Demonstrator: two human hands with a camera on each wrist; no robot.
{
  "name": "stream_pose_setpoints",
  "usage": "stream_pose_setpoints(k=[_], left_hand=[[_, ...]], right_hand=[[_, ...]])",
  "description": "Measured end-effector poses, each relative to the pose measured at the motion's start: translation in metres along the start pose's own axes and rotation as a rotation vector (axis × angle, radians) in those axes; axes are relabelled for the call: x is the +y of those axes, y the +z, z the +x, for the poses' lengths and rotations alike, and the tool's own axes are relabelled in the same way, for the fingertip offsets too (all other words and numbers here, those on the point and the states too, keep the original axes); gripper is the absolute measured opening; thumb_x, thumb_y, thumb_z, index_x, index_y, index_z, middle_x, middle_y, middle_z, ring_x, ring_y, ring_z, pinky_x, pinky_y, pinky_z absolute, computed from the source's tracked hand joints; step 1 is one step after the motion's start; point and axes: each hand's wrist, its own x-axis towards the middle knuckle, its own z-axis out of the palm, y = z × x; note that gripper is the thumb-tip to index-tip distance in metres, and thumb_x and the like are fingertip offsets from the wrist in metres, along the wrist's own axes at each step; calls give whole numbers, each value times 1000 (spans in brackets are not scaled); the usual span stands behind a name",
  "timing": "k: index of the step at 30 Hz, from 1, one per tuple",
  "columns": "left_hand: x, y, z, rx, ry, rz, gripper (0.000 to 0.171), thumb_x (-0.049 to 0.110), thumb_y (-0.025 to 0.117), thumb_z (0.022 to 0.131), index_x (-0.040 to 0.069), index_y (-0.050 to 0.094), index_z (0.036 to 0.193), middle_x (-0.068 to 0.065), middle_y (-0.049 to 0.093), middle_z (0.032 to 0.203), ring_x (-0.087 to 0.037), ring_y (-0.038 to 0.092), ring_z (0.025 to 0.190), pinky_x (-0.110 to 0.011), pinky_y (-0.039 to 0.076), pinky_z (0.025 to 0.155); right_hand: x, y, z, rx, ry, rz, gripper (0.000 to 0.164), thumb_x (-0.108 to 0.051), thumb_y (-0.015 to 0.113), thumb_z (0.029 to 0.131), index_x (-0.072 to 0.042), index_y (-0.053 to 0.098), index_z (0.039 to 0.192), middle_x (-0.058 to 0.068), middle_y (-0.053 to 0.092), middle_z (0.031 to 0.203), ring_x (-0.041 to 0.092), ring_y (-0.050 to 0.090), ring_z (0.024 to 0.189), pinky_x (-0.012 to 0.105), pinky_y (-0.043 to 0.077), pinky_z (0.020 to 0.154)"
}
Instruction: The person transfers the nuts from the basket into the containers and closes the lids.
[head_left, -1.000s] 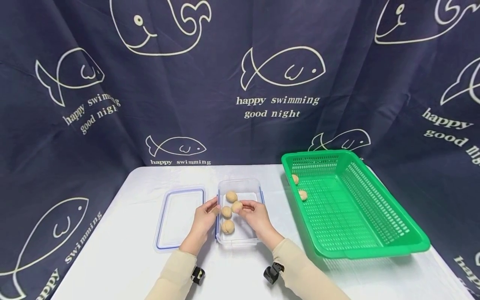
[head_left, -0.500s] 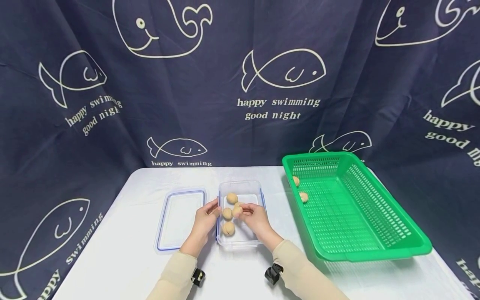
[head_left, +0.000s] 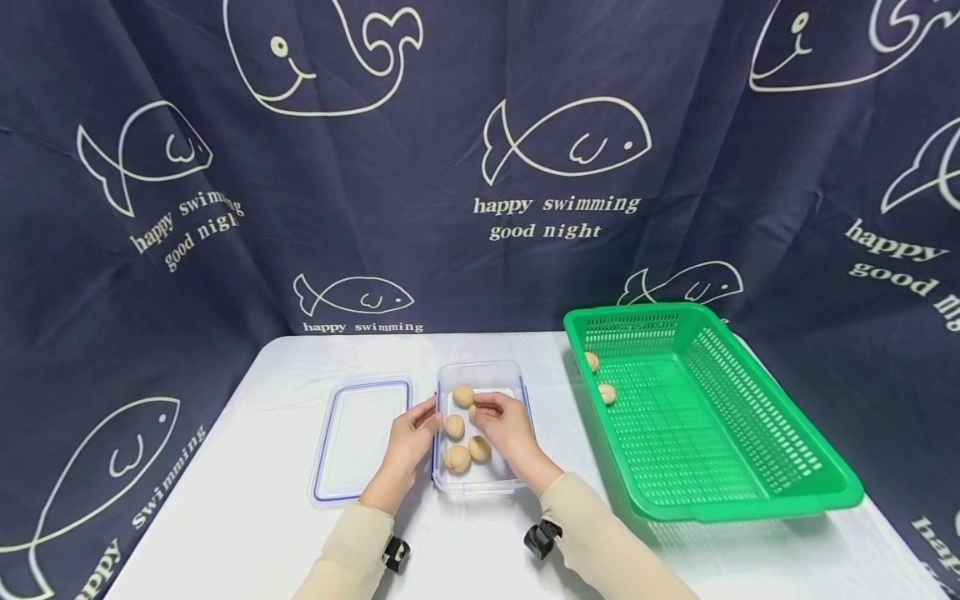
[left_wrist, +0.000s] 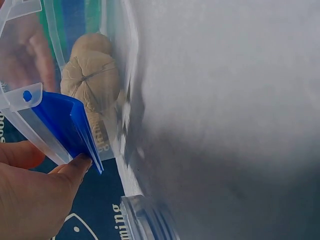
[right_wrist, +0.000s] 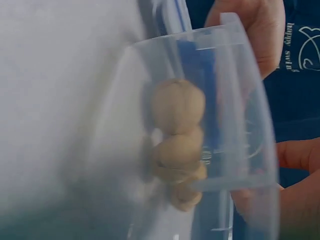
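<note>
A clear plastic food container [head_left: 480, 487] with blue side latches holds several walnuts, among them a far walnut [head_left: 463, 396], a middle walnut [head_left: 453, 427] and a near walnut [head_left: 457, 458]. Another walnut [head_left: 480, 448] lies in it below my right hand. My left hand [head_left: 407, 446] pinches the container's left wall; in the left wrist view its thumb [left_wrist: 75, 167] is on the blue latch [left_wrist: 67, 122]. Over the container's right part is my right hand [head_left: 512, 431], its thumb and fingers apart with nothing seen between them.
A clear lid with a blue seal [head_left: 363, 437] lies flat left of the container. To the right stands a green plastic basket [head_left: 750, 504], with two walnuts [head_left: 607, 393] along its left side. A dark printed curtain [head_left: 450, 250] hangs behind the white table [head_left: 225, 500].
My right hand has let go of a walnut, which now lies nearer the front of the container, and the hand has lifted slightly away. My left hand stays at the left wall.
</note>
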Motion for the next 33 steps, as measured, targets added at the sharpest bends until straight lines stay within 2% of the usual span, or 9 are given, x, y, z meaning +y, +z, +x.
stream_pose_setpoints(k=[3, 8, 15, 19, 25, 33], left_hand=[[0, -1, 0, 1, 0, 0, 41, 1, 54, 95, -9, 49, 134, -28, 53, 132, -37, 51, 125, -44, 41, 107], [-1, -1, 0, 0, 7, 5, 41, 1, 54, 94, -9, 49, 134, -28, 53, 132, -37, 51, 125, -44, 41, 107], [-1, -1, 1, -3, 5, 8, 41, 2, 54, 95, -9, 49, 134, -28, 52, 133, -37, 50, 125, -45, 40, 107], [-2, -1, 1, -4, 1, 11, 41, 2, 54, 95, -10, 48, 134, -28, 52, 133, -37, 51, 125, -43, 42, 106], [-2, -1, 1, -5, 8, 16, 41, 3, 54, 95, -10, 48, 134, -28, 52, 133, -37, 51, 125, -41, 43, 105], [-1, -1, -1, -4, 2, 24, 42, 5, 55, 96, -9, 48, 134, -28, 52, 133, -36, 51, 125, -41, 43, 105]], right_hand=[[-8, 2, 4, 5, -40, -14, 24, 3, 62, 86, 9, 65, 110, 24, 67, 106, 27, 66, 94, 27, 57, 80], [-26, 5, 9, 3, -49, 7, 23, 1, 60, 89, 6, 66, 110, 21, 68, 107, 23, 65, 95, 25, 56, 80], [-53, 2, 21, 32, -102, 38, 21, -3, 62, 91, 5, 67, 109, 17, 70, 106, 24, 66, 94, 28, 56, 83], [-65, -7, 30, 47, -137, 25, 20, -5, 62, 92, 4, 68, 109, 16, 70, 106, 23, 66, 95, 28, 55, 82], [-80, -26, 44, 82, -196, 44, 19, -5, 64, 91, 3, 69, 108, 17, 70, 105, 23, 66, 94, 21, 53, 77], [-100, -57, 56, 114, -189, 56, 22, -7, 63, 92, 2, 68, 112, 18, 68, 111, 21, 65, 98, 19, 52, 81]])
